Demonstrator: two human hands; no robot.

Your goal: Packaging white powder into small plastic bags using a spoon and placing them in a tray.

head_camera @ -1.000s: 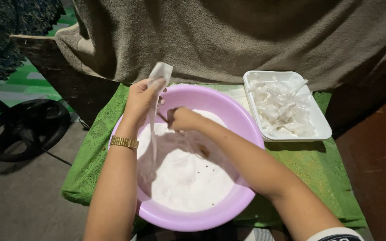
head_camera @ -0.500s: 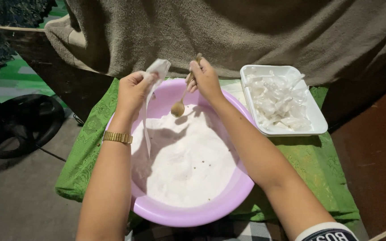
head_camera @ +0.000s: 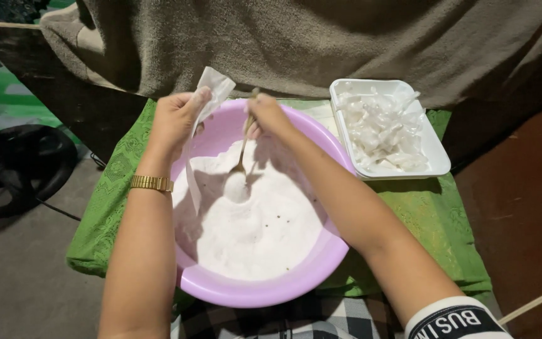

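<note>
Over the purple basin [head_camera: 265,292] of white powder [head_camera: 255,229], the right hand [head_camera: 268,116] pinches a spoon [head_camera: 241,163], its bowl heaped just below. The left hand [head_camera: 174,119] clasps a small clear bag [head_camera: 205,110] at the basin's rim.

A makeshift home workspace — green cloth [head_camera: 127,207] on the floor, draped grey blanket [head_camera: 321,44], fan [head_camera: 14,169] nearby.

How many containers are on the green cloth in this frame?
2: a purple basin of white powder under both hands, and a white tray of small white packets at its right. Any others would be hidden.
</note>
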